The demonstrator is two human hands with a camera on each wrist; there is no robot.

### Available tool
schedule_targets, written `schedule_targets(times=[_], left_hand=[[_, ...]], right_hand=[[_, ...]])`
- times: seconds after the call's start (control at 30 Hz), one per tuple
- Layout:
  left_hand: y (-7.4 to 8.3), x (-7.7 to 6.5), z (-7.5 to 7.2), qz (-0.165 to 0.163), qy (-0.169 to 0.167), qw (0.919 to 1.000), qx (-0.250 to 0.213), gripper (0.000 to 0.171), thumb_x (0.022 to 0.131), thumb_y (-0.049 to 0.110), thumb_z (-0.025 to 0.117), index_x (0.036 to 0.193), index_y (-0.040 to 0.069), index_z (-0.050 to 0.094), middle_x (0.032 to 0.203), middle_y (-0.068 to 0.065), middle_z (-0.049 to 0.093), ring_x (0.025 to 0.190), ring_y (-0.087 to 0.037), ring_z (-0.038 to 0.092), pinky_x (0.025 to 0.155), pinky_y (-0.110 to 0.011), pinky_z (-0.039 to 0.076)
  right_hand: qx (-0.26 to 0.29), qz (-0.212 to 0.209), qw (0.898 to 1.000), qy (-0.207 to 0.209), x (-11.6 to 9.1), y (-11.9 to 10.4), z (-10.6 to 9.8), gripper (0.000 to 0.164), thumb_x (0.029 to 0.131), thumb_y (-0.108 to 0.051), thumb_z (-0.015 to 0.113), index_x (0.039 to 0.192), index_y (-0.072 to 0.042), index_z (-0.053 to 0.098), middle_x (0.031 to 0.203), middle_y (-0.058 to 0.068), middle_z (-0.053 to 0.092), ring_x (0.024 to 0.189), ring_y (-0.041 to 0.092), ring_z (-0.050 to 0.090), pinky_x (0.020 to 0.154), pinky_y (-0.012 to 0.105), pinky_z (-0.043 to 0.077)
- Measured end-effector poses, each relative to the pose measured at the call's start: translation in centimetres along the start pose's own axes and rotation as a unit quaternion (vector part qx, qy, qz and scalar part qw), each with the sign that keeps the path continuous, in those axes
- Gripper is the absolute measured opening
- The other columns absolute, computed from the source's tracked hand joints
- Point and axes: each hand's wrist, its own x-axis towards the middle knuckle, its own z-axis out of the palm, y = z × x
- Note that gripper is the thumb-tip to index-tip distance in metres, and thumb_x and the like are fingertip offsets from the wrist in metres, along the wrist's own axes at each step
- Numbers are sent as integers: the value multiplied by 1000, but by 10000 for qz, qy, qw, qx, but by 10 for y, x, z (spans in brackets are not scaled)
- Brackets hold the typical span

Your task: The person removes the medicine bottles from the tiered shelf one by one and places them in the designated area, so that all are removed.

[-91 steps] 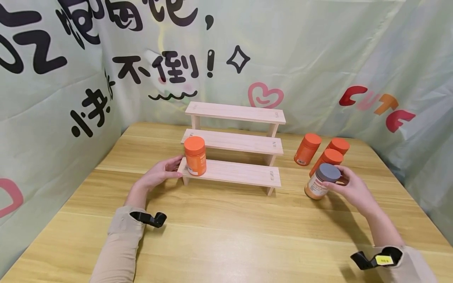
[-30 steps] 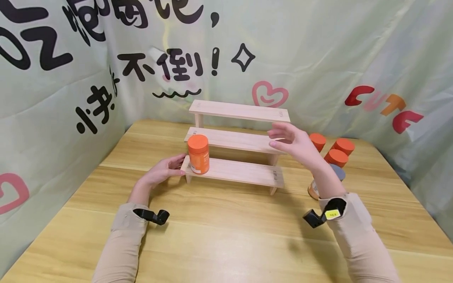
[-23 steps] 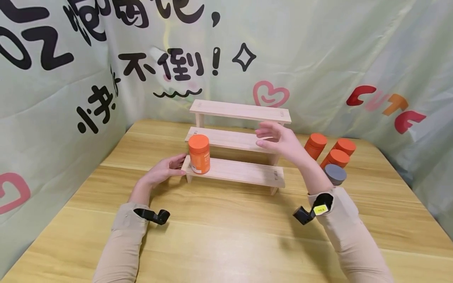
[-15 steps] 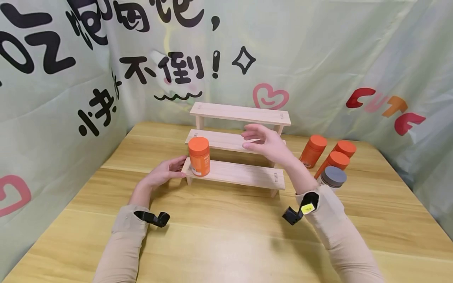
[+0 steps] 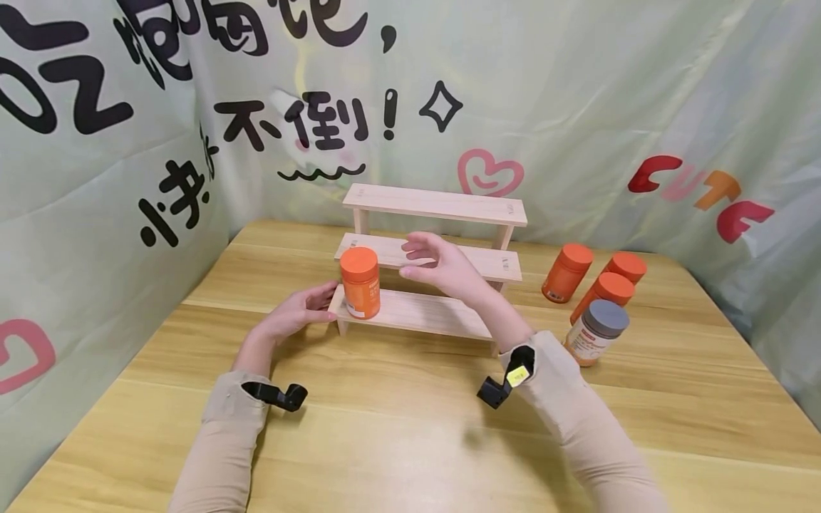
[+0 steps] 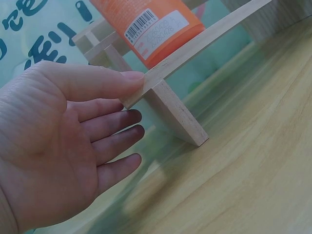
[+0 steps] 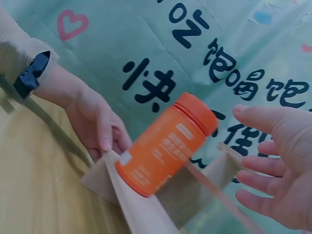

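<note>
A three-tier wooden display stand stands on the table. On the left end of its lowest tier is an upright orange-lidded jar. My left hand is at that tier's left end; in the left wrist view the thumb lies on the board's corner, the index finger passes behind the end, and the other fingers extend loosely. My right hand holds nothing. It hovers over the middle tier, right of the jar, with fingers apart and slightly bent. In the right wrist view a gap separates the fingertips from the jar.
Right of the stand, an orange jar stands alone. Beside it are two more orange jars, one in front and one behind, then a grey-lidded jar nearest me. A printed cloth hangs behind the table.
My right hand has let go of the grey-lidded jar and moved left across the stand toward the orange jar on the lowest tier. My left hand stays at the tier's end.
</note>
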Motion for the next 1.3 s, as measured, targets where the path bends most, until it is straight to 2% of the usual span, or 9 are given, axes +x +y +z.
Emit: schedule_targets(times=[0.3,0.5,0.87,1.3], left_hand=[[2,1,1,13,-25,10000,-42,74,85,6,61,144,-8,18,149,-24,19,135,-38,22,110,-48,19],[2,2,0,-4,-18,10000,-15,73,86,6,61,144,-8,19,149,-24,20,135,-38,23,109,-49,20],[1,1,0,-5,-50,10000,-21,73,85,7,62,144,-7,20,149,-23,22,135,-37,23,110,-48,19],[2,-1,0,25,-32,10000,-21,73,86,7,61,144,-8,19,148,-24,21,135,-37,23,110,-47,20]], right_hand=[[-25,42,9999,-140,11,2,28,65,80,-9,72,136,2,41,127,16,53,114,24,52,95,33,44],[37,-47,9997,-256,16,3,40,64,80,-8,72,135,3,41,126,16,53,111,26,54,91,35,47],[169,-150,9994,-244,19,9,55,62,79,-6,72,133,0,43,122,13,55,107,24,53,92,39,47],[-321,-194,9993,17,17,11,63,56,79,-12,74,127,-4,47,115,8,57,97,20,56,85,32,50]])
